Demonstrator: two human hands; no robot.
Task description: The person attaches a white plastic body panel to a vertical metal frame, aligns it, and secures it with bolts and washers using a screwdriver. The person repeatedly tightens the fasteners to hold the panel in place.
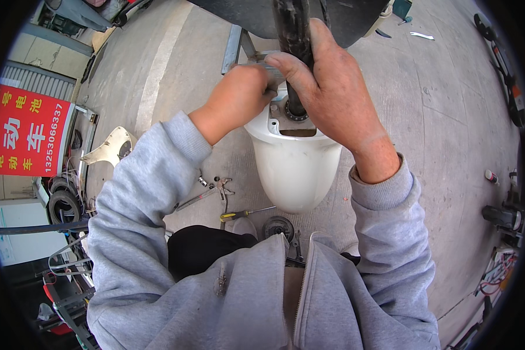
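Observation:
A black steering tube (293, 38), worn and greasy-looking, rises through a white scooter body part (297, 166) in front of me. Its foot sits in a ring of bearing balls (296, 116) in a recess on top. My right hand (341, 90) is wrapped round the tube from the right; its thumb lies across the near side and the other fingers are mostly hidden behind. Just left of the tube, my left hand (236, 99) is closed, fingertips pinched together above the recess. A greyish thing shows beside its fingers, too unclear to name.
On the concrete floor below lie a yellow-handled screwdriver (246, 213), pliers (221, 188) and a round dark metal part (279, 226). A metal stand (233, 49) is behind the white part. Left are a red sign (29, 131), a tyre (64, 207) and a cream panel (112, 147).

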